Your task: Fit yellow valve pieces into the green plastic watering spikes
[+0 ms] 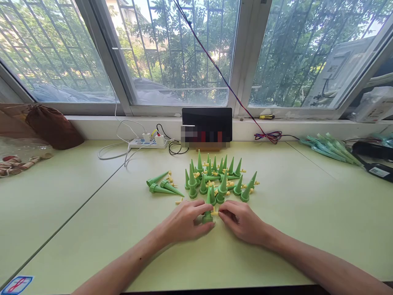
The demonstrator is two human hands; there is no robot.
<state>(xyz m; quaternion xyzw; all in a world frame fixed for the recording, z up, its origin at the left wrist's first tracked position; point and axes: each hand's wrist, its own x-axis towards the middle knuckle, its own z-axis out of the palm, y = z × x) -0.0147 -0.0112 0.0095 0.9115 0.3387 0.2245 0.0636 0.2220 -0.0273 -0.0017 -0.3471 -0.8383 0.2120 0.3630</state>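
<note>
My left hand [186, 219] is closed around a green watering spike [208, 218], a hollow cone with a ribbed collar, standing point up on the table. My right hand [242, 221] pinches a small yellow T-shaped valve [214, 212] at the spike's right side. Whether the valve is seated in the spike cannot be made out. Just beyond my hands stand several more green spikes [223, 187], many with yellow valves beside or in them. To their left a few spikes [164, 189] lie on their sides, and a loose yellow valve [179, 201] rests near my left hand.
On the pale green table [92, 237], a tablet [207, 123] stands at the back beside a white power strip [149, 142] with cables. A brown pouch [53, 127] sits far left. Bagged green pieces [330, 149] and a black object [377, 170] lie at the right.
</note>
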